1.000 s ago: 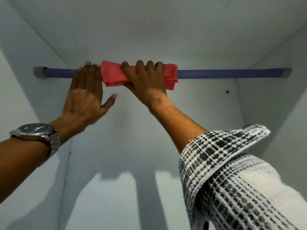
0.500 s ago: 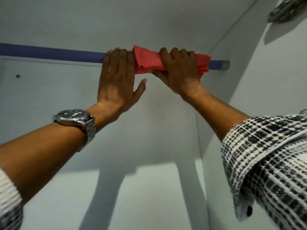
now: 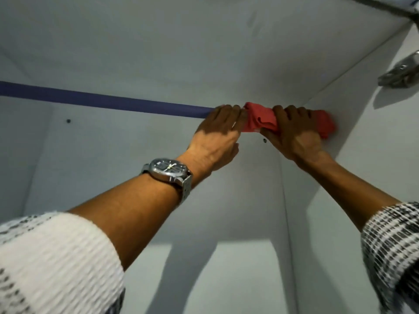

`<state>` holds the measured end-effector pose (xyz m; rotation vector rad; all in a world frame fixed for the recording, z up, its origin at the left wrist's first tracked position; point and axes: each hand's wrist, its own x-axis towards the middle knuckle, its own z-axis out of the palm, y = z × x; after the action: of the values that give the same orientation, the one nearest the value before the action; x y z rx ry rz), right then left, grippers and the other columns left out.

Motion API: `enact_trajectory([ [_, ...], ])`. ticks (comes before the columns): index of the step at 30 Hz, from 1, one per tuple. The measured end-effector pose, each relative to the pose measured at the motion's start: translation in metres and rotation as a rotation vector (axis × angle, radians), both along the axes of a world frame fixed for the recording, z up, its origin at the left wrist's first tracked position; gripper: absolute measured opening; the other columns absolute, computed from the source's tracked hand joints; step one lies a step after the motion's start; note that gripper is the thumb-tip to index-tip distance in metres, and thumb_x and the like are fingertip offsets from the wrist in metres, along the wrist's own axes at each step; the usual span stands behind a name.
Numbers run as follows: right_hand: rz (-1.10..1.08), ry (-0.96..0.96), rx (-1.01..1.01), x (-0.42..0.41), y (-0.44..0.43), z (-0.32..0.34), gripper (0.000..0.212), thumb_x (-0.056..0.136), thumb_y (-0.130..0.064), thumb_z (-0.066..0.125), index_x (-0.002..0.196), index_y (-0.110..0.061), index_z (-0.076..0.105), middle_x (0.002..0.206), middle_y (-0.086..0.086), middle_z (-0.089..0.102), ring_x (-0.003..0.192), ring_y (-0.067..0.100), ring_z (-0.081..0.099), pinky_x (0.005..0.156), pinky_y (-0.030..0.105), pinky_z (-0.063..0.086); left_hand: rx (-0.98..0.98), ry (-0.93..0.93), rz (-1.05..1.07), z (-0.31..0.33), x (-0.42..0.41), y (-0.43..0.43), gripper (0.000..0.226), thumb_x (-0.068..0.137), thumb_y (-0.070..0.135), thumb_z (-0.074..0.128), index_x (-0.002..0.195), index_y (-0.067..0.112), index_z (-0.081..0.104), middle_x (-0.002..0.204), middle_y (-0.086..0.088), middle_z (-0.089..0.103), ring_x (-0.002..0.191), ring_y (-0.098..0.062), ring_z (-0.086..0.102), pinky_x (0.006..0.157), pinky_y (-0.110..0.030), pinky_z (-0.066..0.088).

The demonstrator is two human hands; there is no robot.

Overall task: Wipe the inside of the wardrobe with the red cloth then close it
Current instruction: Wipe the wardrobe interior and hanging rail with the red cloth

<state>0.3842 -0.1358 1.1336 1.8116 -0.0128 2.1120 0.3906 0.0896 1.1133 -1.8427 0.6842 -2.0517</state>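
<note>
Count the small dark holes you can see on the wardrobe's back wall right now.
2. One hole sits at left, just under the purple rail; the other hole is lower right, between the left hand and right hand. The hands may hide more.

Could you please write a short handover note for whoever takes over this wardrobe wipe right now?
Right hand: closed on the red cloth, which is wrapped around the purple rail at its right end, against the right side wall.
Left hand: on the rail just left of the cloth, fingers curled over it; watch on that wrist.
Done: the cloth has reached the rail's right end.
Left: I cannot tell which panels are already wiped; the wardrobe is open, so closing it remains. A door hinge shows upper right.
</note>
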Motion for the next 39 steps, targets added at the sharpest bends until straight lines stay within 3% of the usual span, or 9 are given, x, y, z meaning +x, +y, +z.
enact_trajectory([
  [4,0.046,-0.055,-0.033,0.005,0.096,-0.002,0.065,0.102,-0.067,0.036,0.119,-0.008,0.057,0.097,0.019,0.065,0.084,0.038,0.061,0.081,0.049,0.046,-0.100,0.050,-0.008,0.004,-0.004,0.080,0.069,0.093,0.034,0.061,0.147,-0.002,0.038,0.138,-0.020,0.054,0.126,-0.039,0.051,0.117,-0.046,0.038],
  [14,0.224,0.011,-0.041,0.012,0.341,-0.001,0.054,0.100,-0.059,0.043,0.120,-0.011,0.058,0.104,0.018,0.067,0.095,0.038,0.063,0.095,0.053,0.046,-0.522,0.096,0.268,-0.016,-0.009,0.321,0.064,0.104,0.021,0.047,0.155,-0.007,0.019,0.156,-0.030,0.032,0.150,-0.048,0.026,0.129,-0.056,0.015],
  [17,0.299,0.111,-0.058,0.006,0.405,-0.002,0.042,0.104,-0.045,0.046,0.128,-0.012,0.055,0.115,0.018,0.066,0.108,0.038,0.060,0.106,0.056,0.039,-0.533,0.079,0.254,-0.022,-0.013,0.344,0.061,0.102,0.008,0.051,0.153,-0.008,0.023,0.156,-0.032,0.035,0.149,-0.047,0.029,0.129,-0.054,0.022],
  [20,0.319,0.206,-0.166,-0.005,0.437,0.001,0.041,0.105,-0.040,0.049,0.136,-0.013,0.049,0.127,0.015,0.063,0.118,0.036,0.058,0.109,0.052,0.036,-0.542,0.055,0.193,-0.031,-0.015,0.341,0.084,0.089,0.006,0.071,0.152,-0.006,0.017,0.153,-0.033,0.038,0.145,-0.047,0.037,0.125,-0.052,0.032],
  [22,0.297,0.340,-0.278,-0.017,0.435,0.007,0.061,0.098,-0.040,0.063,0.147,-0.012,0.039,0.140,0.016,0.056,0.127,0.036,0.054,0.111,0.050,0.038,-0.625,0.072,0.093,-0.037,-0.019,0.331,0.095,0.085,0.010,0.078,0.154,-0.003,0.013,0.155,-0.034,0.034,0.144,-0.049,0.038,0.123,-0.053,0.035],
  [24,0.260,0.472,-0.363,-0.031,0.415,0.010,0.083,0.093,-0.018,0.072,0.158,-0.011,0.020,0.159,0.020,0.036,0.141,0.037,0.042,0.119,0.050,0.034,-0.703,0.090,-0.004,-0.041,-0.023,0.321,0.086,0.088,0.005,0.073,0.154,-0.003,0.018,0.154,-0.036,0.033,0.139,-0.053,0.041,0.116,-0.059,0.042],
  [28,0.149,0.512,-0.398,-0.060,0.337,-0.009,0.073,0.099,0.009,0.040,0.161,-0.006,0.004,0.168,0.021,0.006,0.154,0.034,0.019,0.127,0.042,0.020,-0.604,0.171,-0.073,-0.060,-0.040,0.287,0.074,0.095,-0.001,0.059,0.158,0.014,0.023,0.159,-0.034,0.024,0.131,-0.058,0.044,0.088,-0.066,0.056],
  [33,0.089,0.523,-0.389,-0.089,0.230,-0.089,0.066,0.104,0.005,0.037,0.161,-0.006,0.006,0.168,0.020,0.007,0.156,0.031,0.015,0.128,0.043,0.018,-0.437,0.288,-0.133,-0.119,-0.075,0.196,0.063,0.098,0.003,0.059,0.153,0.017,0.031,0.166,-0.024,0.015,0.137,-0.052,0.044,0.079,-0.060,0.063],
  [39,0.005,0.660,-0.179,-0.145,0.087,-0.285,0.057,0.102,-0.005,0.020,0.157,-0.016,0.029,0.162,0.022,0.030,0.149,0.036,0.032,0.121,0.053,0.028,-0.454,0.632,-0.381,-0.296,-0.117,0.064,0.046,0.097,-0.001,0.050,0.142,0.006,0.045,0.162,-0.019,0.029,0.145,-0.040,0.040,0.101,-0.056,0.055],
])
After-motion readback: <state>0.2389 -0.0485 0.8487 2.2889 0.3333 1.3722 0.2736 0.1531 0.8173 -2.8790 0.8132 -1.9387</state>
